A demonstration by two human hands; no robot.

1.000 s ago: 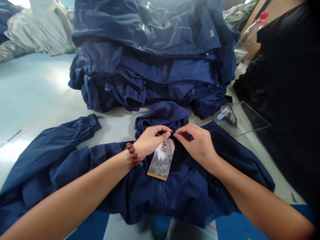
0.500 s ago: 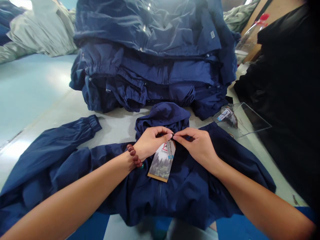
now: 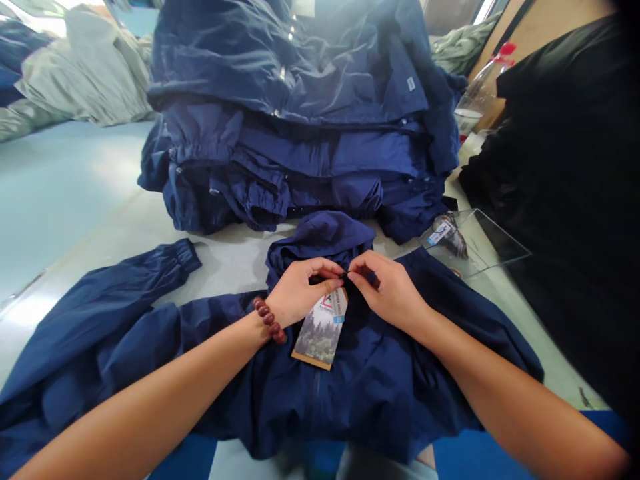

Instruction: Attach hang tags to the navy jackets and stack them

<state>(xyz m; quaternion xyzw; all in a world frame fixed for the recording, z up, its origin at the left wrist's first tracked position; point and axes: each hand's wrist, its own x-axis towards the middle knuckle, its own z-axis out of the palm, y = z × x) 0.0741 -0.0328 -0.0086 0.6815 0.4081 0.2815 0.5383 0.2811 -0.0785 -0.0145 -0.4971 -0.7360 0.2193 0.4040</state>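
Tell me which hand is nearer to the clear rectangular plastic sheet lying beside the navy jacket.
Right hand: nearer, down-left of the clear plastic sheet. Left hand: farther, beyond the right hand.

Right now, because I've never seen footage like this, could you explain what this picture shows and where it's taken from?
This view comes from one camera worn on a person's head, looking forward and down, so those arms are the wearer's own. There is no machine. The fingers of the left hand, which has a bead bracelet on its wrist, and of the right hand meet at a small dark piece at the collar of a navy jacket. It is too small to identify exactly. The jacket lies spread on a pale work surface, with a card hang tag just below the hands. Beyond stands a stack of folded navy jackets.
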